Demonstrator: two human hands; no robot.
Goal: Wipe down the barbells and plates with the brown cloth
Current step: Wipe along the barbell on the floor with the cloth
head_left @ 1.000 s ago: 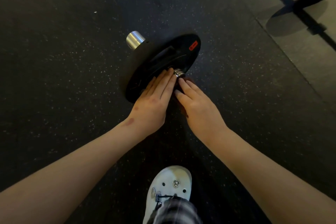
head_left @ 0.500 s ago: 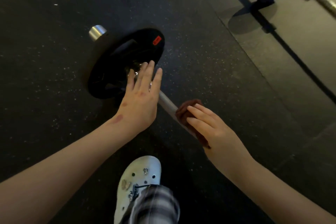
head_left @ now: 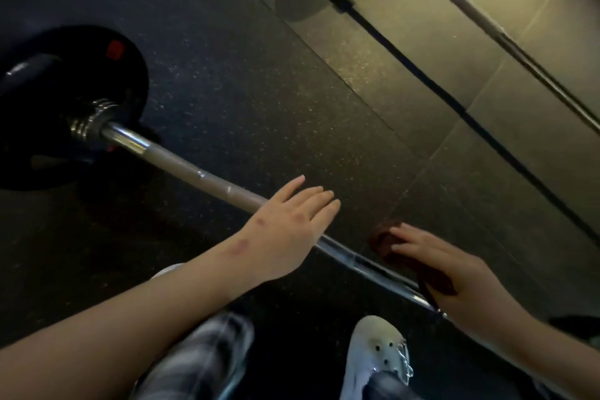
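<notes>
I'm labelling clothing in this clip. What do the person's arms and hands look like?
The left forearm and right forearm are bare, no sleeves in view. The left hand and right hand show no gloves, rings or watch. A few small dark marks dot the left hand's back and wrist.

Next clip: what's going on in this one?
A person stands over a barbell lying on the dark gym floor and is wiping it. The right hand holds the brown cloth around the shaft, well away from the black plate at the bar's far end. The left hand is flat, fingers straight, over the shaft between cloth and plate; whether it touches the bar is unclear. A second barbell lies further off.
</notes>
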